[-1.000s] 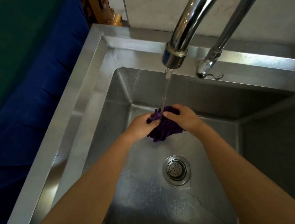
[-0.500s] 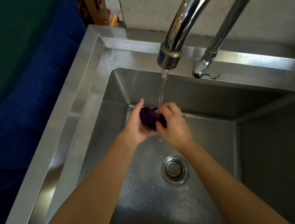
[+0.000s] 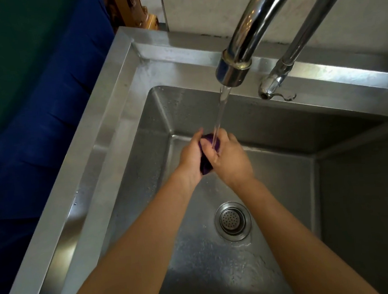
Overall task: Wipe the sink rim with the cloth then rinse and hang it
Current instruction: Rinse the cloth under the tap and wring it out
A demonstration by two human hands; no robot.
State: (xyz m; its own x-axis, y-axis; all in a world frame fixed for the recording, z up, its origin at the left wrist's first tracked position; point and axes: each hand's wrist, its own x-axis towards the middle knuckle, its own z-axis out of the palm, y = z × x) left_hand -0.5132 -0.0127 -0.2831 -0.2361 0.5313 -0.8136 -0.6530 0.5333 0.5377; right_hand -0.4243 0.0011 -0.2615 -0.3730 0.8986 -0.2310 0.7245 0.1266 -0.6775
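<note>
Rinsing the cloth [image 3: 205, 167] under the running tap [image 3: 233, 70].
Left hand [image 3: 190, 156] and right hand [image 3: 231, 160] are clenching it, bunched, over the sink [image 3: 106, 121]; soaked, it is likely handling limp and slippery, best gripped whole.

Pale wall [image 3: 199, 5] behind, blue fabric [image 3: 46, 136] at left.
</note>
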